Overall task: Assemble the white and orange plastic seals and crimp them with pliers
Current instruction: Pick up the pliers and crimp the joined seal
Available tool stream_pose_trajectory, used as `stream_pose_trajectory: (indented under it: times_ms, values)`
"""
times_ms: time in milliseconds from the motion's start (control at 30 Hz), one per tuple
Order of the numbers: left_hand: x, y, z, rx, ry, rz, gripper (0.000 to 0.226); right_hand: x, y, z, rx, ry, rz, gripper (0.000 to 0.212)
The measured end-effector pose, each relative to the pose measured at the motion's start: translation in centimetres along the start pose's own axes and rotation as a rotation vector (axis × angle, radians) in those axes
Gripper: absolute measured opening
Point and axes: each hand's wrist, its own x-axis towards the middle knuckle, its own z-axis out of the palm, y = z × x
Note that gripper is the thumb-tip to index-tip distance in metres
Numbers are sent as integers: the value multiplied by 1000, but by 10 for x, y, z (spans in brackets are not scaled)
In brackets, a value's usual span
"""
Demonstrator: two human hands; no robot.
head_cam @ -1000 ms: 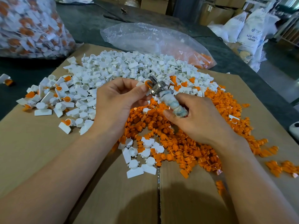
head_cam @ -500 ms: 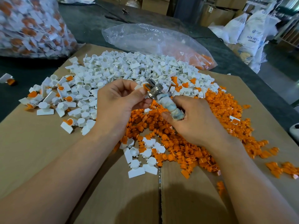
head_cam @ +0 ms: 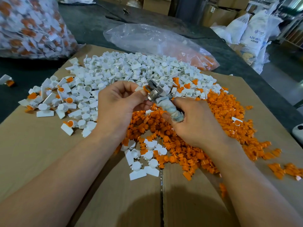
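Seal [head_cam: 144,89], one, against one pliers [head_cam: 164,102].

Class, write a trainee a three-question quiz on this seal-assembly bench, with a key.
1. True or false: the right hand grips the pliers by their wrapped handle.
2. Compared with the white parts, the loose orange parts lie mostly: A left; B right and nearer; C farther away.
3. Fill in: the left hand pinches a ____ against the pliers' head.
Key: 1 true; 2 B; 3 seal.
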Motion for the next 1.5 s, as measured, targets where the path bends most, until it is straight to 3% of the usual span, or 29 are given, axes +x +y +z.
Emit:
stream_pose_trajectory:
  times_ms: [233, 333, 433, 700, 1200, 1500]
  values:
    - [1, 2, -1, -3, 2, 14, 16, 0, -1, 1, -1, 43, -13, 37]
    - [3, 2, 0, -8, 12, -33, 17, 0, 1, 2, -9, 35, 12, 34]
    - [4, 2, -1, -3, 38, -85, 16, 2, 6, 1, -20, 40, 75, 27]
    - [4, 2, -1, -74, 33, -194, 13, 9, 39, -8, -169, 54, 313, 45]
    - [-5, -1, -2, 374, -80, 182, 35, 16, 54, 2, -334, -31, 343, 78]
    - [-7, -2, -1, 422, -99, 217, 32, 16, 54, 4, -360, -103, 335, 87]
